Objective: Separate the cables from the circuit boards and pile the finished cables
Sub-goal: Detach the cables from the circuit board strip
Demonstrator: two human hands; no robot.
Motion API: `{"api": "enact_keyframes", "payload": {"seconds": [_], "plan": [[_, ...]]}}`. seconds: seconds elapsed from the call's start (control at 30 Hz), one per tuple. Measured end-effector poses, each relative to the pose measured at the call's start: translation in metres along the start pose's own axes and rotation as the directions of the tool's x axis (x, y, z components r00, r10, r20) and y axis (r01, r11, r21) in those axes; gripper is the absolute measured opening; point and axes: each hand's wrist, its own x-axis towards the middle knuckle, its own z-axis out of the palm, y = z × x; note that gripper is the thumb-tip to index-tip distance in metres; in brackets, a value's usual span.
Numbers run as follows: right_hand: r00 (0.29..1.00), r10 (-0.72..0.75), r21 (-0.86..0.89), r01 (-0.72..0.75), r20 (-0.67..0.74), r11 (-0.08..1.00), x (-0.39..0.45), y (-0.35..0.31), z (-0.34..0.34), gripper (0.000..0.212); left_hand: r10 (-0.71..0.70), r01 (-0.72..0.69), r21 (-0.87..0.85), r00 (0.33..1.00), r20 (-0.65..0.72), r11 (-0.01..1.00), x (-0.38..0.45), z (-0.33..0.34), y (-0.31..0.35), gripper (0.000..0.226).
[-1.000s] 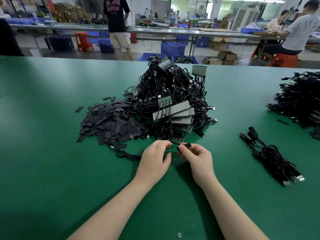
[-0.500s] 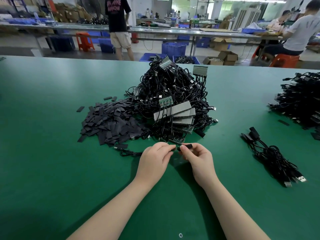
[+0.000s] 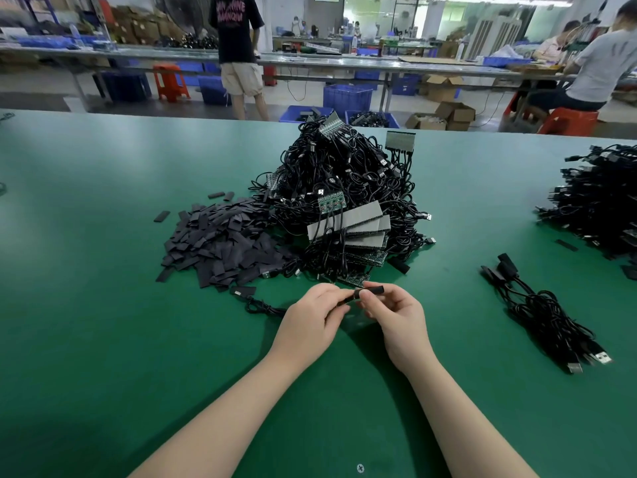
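Just in front of the big heap [image 3: 344, 201], the right hand [image 3: 396, 315] now pinches a black sleeve [image 3: 374, 290] pulled further from the left hand [image 3: 310, 322], which pinches the cable [image 3: 262, 307], so this cable looks nearly free.

Two hands [image 3: 315, 315] [image 3: 396, 315], three cable piles [image 3: 344, 188] [image 3: 599, 201] [image 3: 544, 312], one heap of black strips [image 3: 220, 243].

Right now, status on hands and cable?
Both hands pinching: left hand on cable end, right hand on black sleeve. Finished cables piled right. Nothing blocking.
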Motion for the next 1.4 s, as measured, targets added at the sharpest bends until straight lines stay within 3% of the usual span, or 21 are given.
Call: {"api": "enact_keyframes", "payload": {"seconds": [0.37,1.4], "plan": [[0.999,0.016,-0.002,-0.016,0.030,1.000,-0.0001,-0.0027,-0.0005,0.021,-0.015,0.015,0.004,1.000,0.019,1.000,0.0006,0.0006,-0.0015,0.028],[1.000,0.014,-0.037,-0.013,0.016,0.999,0.0001,-0.0014,0.0017,0.015,0.017,-0.016,0.022,0.999,-0.034,1.000,-0.0014,0.0001,0.0023,0.028]]}}
